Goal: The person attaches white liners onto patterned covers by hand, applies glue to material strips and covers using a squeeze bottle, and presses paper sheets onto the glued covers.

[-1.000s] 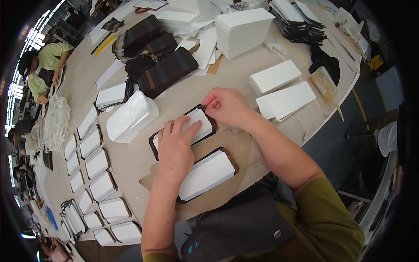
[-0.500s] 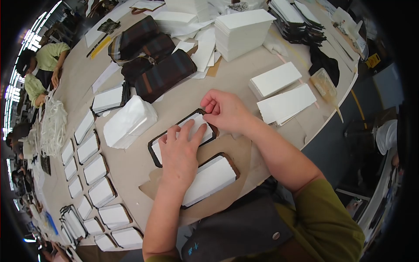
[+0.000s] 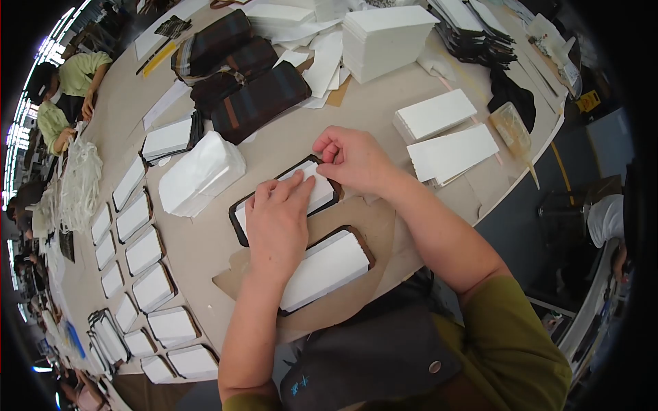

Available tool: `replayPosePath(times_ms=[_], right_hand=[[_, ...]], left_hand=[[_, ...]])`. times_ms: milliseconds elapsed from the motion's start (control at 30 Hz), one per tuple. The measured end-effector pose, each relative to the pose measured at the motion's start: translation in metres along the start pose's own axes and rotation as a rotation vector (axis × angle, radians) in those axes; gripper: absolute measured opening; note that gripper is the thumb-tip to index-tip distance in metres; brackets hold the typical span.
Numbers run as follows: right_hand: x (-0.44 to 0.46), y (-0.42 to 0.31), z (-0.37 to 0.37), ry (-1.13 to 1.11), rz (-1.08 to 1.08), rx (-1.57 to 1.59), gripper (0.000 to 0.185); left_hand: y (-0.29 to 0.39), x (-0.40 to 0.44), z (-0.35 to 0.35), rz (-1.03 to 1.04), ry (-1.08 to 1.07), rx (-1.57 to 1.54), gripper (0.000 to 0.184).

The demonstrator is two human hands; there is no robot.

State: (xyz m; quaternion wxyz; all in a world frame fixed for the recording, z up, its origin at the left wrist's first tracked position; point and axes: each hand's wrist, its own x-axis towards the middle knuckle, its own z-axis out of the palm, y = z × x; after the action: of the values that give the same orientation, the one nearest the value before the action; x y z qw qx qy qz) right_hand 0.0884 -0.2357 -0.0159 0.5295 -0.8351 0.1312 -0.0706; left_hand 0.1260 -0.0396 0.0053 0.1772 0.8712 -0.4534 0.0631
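Observation:
A rectangular panel with a white card insert and a raised black edge lies before me. My left hand rests flat across its left part, fingers stretched over the card. At the far right corner is my right hand, with thumb and fingers curled together against the black edge. Whatever the fingertips pinch there is hidden. Closer to my body, a second dark-edged panel with a white card lies on a brown paper sheet, partly behind my left wrist.
Rows of similar panels cover the left side. A white wrapped block stands beyond my left hand. Farther back are dark plaid pieces and a tall white card stack. A glue-stained container sits right. Another person works far left.
My left fingers have drawn closer together on the card. My right hand stays at the same panel corner. The view has shifted slightly.

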Motion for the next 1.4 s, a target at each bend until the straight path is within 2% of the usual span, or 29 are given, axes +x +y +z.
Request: replayPosePath(times_ms=[67,167,400,600,700,867,1100,1200,1267,1333,1367,1400], right_hand=[[0.001,0.001,-0.001,-0.025,0.013,0.016,0.028],[0.001,0.002,-0.002,-0.036,0.045,0.076,0.026],[-0.001,0.000,-0.008,-0.104,0.100,0.162,0.023],[-0.004,0.000,-0.009,-0.103,0.138,0.059,0.018],[-0.005,0.000,-0.010,-0.099,0.131,0.069,0.013],[-0.005,-0.011,-0.017,-0.159,0.242,0.101,0.008],[-0.006,-0.017,-0.016,-0.202,0.315,0.070,0.010],[-0.006,-0.023,-0.013,-0.154,0.364,0.021,0.010],[-0.006,-0.026,-0.011,-0.180,0.366,0.006,0.011],[-0.006,-0.023,-0.012,-0.120,0.343,-0.010,0.010],[-0.005,-0.012,-0.013,-0.084,0.205,-0.023,0.008],[-0.005,-0.011,-0.011,-0.096,0.196,-0.024,0.008]], left_hand=[[0.001,0.001,-0.001,-0.003,0.058,-0.070,0.030],[0.000,0.003,-0.001,-0.021,0.046,-0.079,0.024],[-0.002,0.006,0.004,-0.030,0.084,-0.103,0.026],[0.001,0.009,0.003,0.008,0.074,-0.068,0.028],[0.004,0.007,0.003,-0.041,0.095,-0.113,0.028],[-0.003,0.005,0.006,0.011,0.095,-0.090,0.030],[0.002,0.002,0.005,-0.009,0.089,-0.052,0.034],[-0.002,-0.003,0.001,-0.048,0.085,0.008,0.038],[-0.010,-0.007,-0.004,-0.024,0.129,-0.304,0.040],[-0.029,-0.023,-0.016,-0.136,0.198,-0.290,0.036],[-0.041,-0.033,-0.024,-0.219,0.261,-0.292,0.032],[-0.051,-0.041,-0.030,-0.298,0.323,-0.297,0.029]])
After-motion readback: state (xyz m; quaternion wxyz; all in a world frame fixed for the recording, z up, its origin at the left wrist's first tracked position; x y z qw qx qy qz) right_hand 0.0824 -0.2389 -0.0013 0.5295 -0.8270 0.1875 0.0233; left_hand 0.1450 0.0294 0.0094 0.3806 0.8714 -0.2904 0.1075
